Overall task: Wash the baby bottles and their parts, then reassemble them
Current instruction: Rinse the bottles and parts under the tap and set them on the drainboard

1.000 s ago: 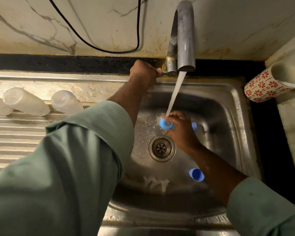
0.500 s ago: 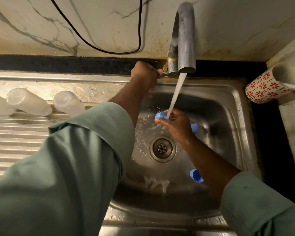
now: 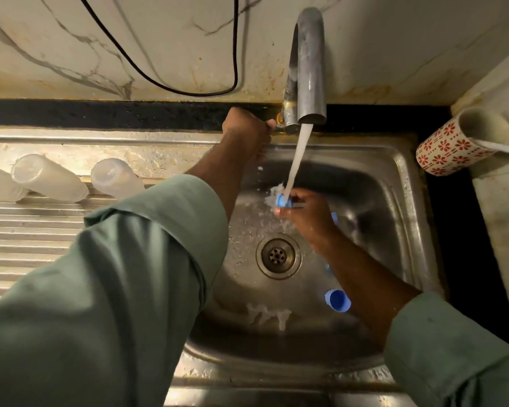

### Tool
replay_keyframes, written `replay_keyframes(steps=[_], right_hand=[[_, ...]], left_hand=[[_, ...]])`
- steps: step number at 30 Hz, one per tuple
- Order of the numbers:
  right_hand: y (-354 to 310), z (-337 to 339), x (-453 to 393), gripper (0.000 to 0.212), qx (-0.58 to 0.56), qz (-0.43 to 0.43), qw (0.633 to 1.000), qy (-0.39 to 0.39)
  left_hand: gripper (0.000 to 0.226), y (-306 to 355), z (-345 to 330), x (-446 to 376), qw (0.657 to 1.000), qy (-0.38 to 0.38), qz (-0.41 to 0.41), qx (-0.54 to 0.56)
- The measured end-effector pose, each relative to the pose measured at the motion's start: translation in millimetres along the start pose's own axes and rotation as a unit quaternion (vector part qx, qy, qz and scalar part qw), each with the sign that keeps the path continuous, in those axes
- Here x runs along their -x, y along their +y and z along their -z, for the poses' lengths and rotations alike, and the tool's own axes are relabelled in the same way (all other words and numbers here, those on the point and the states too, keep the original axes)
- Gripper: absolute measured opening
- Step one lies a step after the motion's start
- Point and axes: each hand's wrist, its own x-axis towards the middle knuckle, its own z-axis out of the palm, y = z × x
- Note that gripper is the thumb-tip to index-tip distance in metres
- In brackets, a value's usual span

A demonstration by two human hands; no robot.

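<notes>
Right hand (image 3: 306,218): fingers curled round a small blue bottle part (image 3: 283,200), pinching it directly under the running water stream (image 3: 296,160); spray breaks off the part. Left hand (image 3: 246,132): fingers closed round the tap handle (image 3: 276,126) at the base of the steel faucet (image 3: 309,69). Both forearms in green sleeves (image 3: 130,274). A second blue part (image 3: 337,301) lies on the basin floor of the sink (image 3: 394,183), near the right forearm, well clear of the drain (image 3: 278,255). Another blue piece shows partly behind the right hand; its type cannot be determined. Three clear bottles (image 3: 49,177) lie on their sides on the draining board (image 3: 27,239). A floral mug (image 3: 453,145) stands at the right.
</notes>
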Motion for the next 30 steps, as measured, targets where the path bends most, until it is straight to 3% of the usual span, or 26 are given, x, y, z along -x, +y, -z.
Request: replay_keyframes(steps=[2, 5, 8, 11, 14, 15, 17, 18, 20, 21, 22, 24, 25, 27, 28, 30], right_hand=[[0.0, 2.8, 4.4, 0.046, 0.127, 0.099, 0.987, 0.007], [-8.4, 10.4, 11.1, 0.047, 0.137, 0.166, 0.977, 0.014], [-16.5, 16.5, 21.2, 0.049, 0.157, 0.238, 0.958, -0.005], [-33.3, 26.1, 29.3, 0.051, 0.133, 0.282, 0.95, 0.003], [-39.6, 34.2, 24.8, 0.048, 0.14, 0.33, 0.931, 0.074], [-37.9, 33.0, 26.8, 0.044, 0.205, 0.329, 0.92, 0.053], [-22.7, 35.0, 27.2, 0.034, 0.363, 0.244, 0.898, -0.049], [-15.8, 35.2, 28.3, 0.032, 0.386, 0.215, 0.895, -0.059], [-14.9, 34.2, 33.3, 0.04, 0.318, 0.238, 0.916, 0.055], [-18.7, 31.3, 31.7, 0.043, 0.286, 0.254, 0.919, 0.101], [-21.2, 29.1, 31.5, 0.041, 0.294, 0.254, 0.917, 0.091], [-26.1, 20.5, 41.9, 0.026, 0.422, 0.163, 0.892, -0.004], [-26.3, 17.1, 46.9, 0.022, 0.439, 0.145, 0.887, -0.003], [-31.7, 7.4, 45.3, 0.034, 0.38, 0.177, 0.905, 0.075], [-37.2, 4.1, 45.3, 0.037, 0.383, 0.18, 0.904, 0.059], [-46.5, -14.5, 63.0, 0.03, 0.463, 0.103, 0.88, -0.042]], left_hand=[[0.013, 1.7, -2.7, 5.5, 0.996, -0.012, 0.019, 0.083], [0.025, 6.5, -7.9, 18.6, 0.979, 0.024, 0.033, 0.197], [0.03, 14.6, -18.1, 35.3, 0.971, 0.007, -0.017, 0.238], [0.031, 17.8, -23.4, 48.0, 0.984, -0.01, -0.083, 0.156], [0.021, 2.9, -14.9, 52.5, 0.988, -0.028, -0.148, 0.019], [0.018, -8.6, -4.9, 59.4, 0.984, -0.028, -0.175, -0.034], [0.016, -33.3, 1.6, 69.6, 0.97, -0.038, -0.189, -0.149], [0.017, -49.2, 5.0, 76.0, 0.961, -0.039, -0.184, -0.203], [0.017, -84.5, 15.8, 92.3, 0.945, -0.037, -0.164, -0.281], [0.019, -99.3, 23.7, 97.6, 0.943, -0.029, -0.146, -0.297], [0.024, -112.5, 30.2, 104.1, 0.944, -0.028, -0.128, -0.304], [0.033, -133.0, 45.6, 120.2, 0.941, -0.044, -0.117, -0.315], [0.035, -140.8, 52.1, 127.4, 0.937, -0.053, -0.122, -0.322], [0.034, -152.6, 71.7, 136.4, 0.925, -0.043, -0.157, -0.343], [0.031, -156.8, 81.0, 139.1, 0.92, -0.032, -0.177, -0.348], [0.024, -170.8, 106.7, 153.3, 0.914, -0.02, -0.206, -0.349]])
